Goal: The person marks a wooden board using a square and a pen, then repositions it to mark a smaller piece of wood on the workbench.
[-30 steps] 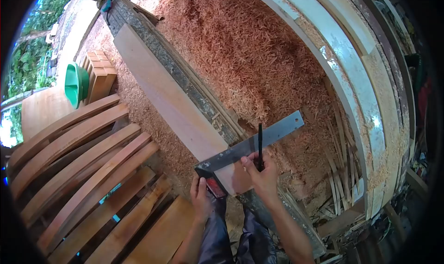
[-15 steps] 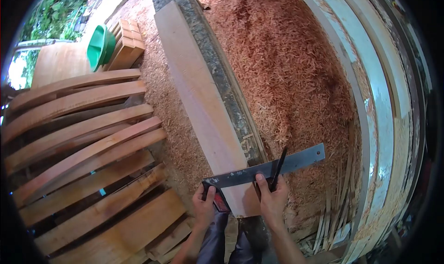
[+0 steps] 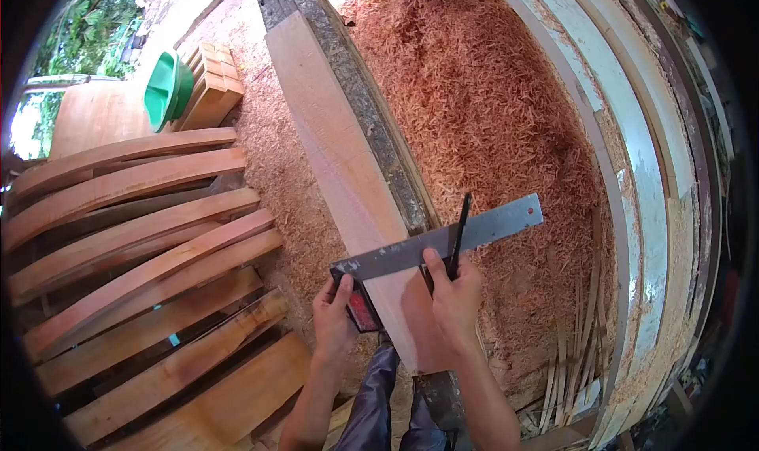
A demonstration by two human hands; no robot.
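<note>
Reddish wood shavings (image 3: 490,95) blanket the floor of an open-sided workshop, heaped thick to the right of a long pale plank (image 3: 332,143) that runs away from the person along a dark, weathered beam (image 3: 371,111). Both forearms reach forward from below, meeting at the plank's near end. The left hand (image 3: 334,318) curls around the dark stock, with its red patch, of a try square (image 3: 427,245), pressing it against the plank's left edge, thumb pointing up beside it. The right hand (image 3: 447,301) lies palm-down on the plank, fingers closed on a slim black pencil (image 3: 458,230) that stands against the square's blade near the plank's right edge. That grey, scuffed steel blade crosses the plank flat and overhangs well past its right side, above the shavings. Left of the plank a strip of fine sawdust separates it from a stack of curved, smooth reddish-brown slats (image 3: 134,237) with dark gaps between them. Farther off sit a green bowl-shaped container (image 3: 164,91) and a block of short stacked boards (image 3: 212,83), touching each other. Right of the shavings, a long white-painted timber (image 3: 601,127) with flaking paint borders the heap, with thin offcut strips (image 3: 577,348) lying at its near end.
</note>
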